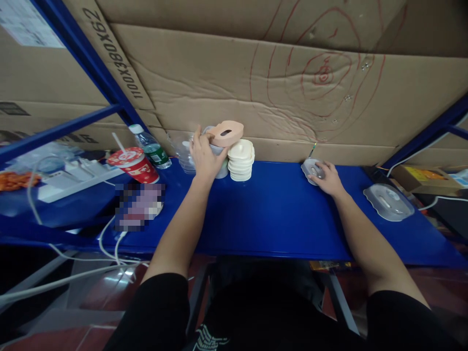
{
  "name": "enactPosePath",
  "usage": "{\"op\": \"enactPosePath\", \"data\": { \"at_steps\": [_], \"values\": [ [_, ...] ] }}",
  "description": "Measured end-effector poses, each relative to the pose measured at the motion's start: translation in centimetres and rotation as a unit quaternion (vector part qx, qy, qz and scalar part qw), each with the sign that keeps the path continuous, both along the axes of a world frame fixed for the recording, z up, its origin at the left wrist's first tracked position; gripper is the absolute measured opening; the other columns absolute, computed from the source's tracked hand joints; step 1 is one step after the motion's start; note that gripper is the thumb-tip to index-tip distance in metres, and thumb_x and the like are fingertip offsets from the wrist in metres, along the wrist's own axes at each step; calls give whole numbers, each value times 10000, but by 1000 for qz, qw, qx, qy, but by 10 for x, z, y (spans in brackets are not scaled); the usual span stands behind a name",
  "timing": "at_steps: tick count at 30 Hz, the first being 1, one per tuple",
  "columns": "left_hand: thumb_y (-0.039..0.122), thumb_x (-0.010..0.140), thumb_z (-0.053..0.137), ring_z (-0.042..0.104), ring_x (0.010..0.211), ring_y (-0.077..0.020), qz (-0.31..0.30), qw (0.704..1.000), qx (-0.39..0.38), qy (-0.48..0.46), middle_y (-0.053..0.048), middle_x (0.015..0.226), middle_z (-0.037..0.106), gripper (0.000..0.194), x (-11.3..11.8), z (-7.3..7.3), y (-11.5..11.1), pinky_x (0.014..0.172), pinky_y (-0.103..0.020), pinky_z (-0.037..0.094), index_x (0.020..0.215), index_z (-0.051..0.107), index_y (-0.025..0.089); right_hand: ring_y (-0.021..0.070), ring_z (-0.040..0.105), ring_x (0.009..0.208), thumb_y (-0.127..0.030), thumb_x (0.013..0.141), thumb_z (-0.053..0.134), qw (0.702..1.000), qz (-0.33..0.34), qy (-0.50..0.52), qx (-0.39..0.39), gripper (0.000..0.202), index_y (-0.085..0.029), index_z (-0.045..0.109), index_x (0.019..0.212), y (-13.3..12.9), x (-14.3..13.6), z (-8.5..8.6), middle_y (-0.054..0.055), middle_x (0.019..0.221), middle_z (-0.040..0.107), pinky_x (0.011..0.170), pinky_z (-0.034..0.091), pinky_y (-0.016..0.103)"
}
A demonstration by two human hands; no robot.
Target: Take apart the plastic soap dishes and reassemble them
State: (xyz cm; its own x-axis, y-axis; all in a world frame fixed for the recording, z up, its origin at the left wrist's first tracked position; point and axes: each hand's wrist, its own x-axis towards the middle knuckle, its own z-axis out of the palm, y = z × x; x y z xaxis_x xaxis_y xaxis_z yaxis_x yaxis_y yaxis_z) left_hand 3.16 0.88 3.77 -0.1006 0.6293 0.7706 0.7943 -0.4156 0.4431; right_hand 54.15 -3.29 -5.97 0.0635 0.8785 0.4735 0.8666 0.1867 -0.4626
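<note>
My right hand [329,180]'s pinched on a clear lid [308,169], second clear lid [389,202] farther right; left hand [204,155]'s at the peach lid [236,131], can't really tell if gripping or steadying. Partway, I'd say: cream stack [240,165] piled between the hands, clear ones loose. Red cup [141,168] and bottle [155,151] crowd the left grip's outer side.

Hiding part of the clear lid [310,168] behind the right hand [328,178]; blurring a purplish object [141,207] into squares; cropping the paper [31,22] at the top.
</note>
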Motion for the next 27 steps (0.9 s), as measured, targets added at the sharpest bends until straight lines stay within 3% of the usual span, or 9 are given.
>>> {"op": "enactPosePath", "data": {
  "at_steps": [7, 13, 19, 27],
  "values": [
    [490, 828, 835, 442, 1564, -398, -4, 998, 16, -55, -229, 1594, 516, 543, -8, -2, 5, 1281, -581, 373, 1217, 564, 227, 486, 500, 1507, -937, 774, 656, 1000, -1, 1, 0, 973, -230, 695, 1442, -1, -1, 1, 217, 1579, 531, 1280, 382, 669],
    [439, 868, 808, 510, 1478, -342, 30, 992, 47, -115, -177, 1404, 605, 471, -17, -6, 16, 1248, -556, 417, 1180, 524, 229, 489, 521, 1488, -954, 761, 651, 1000, -1, -2, 10, 964, -260, 704, 1427, 0, 0, 0, 202, 1561, 548, 1260, 407, 680],
    [397, 864, 805, 466, 1529, -374, 50, 992, 50, -107, -209, 1494, 551, 542, -18, -8, 15, 1286, -572, 380, 1290, 517, 225, 498, 529, 1477, -984, 753, 625, 1000, -1, -7, 14, 1004, -241, 710, 1423, 1, 1, -1, 220, 1555, 559, 1249, 421, 686],
    [476, 870, 816, 462, 1518, -409, 66, 989, 63, -114, -260, 1536, 523, 627, -11, -5, 9, 1260, -640, 382, 1332, 548, 145, 510, 499, 1504, -956, 754, 659, 1000, 2, 8, 6, 971, -262, 704, 1431, 0, -1, 0, 214, 1587, 542, 1250, 393, 724]
  ]
}}
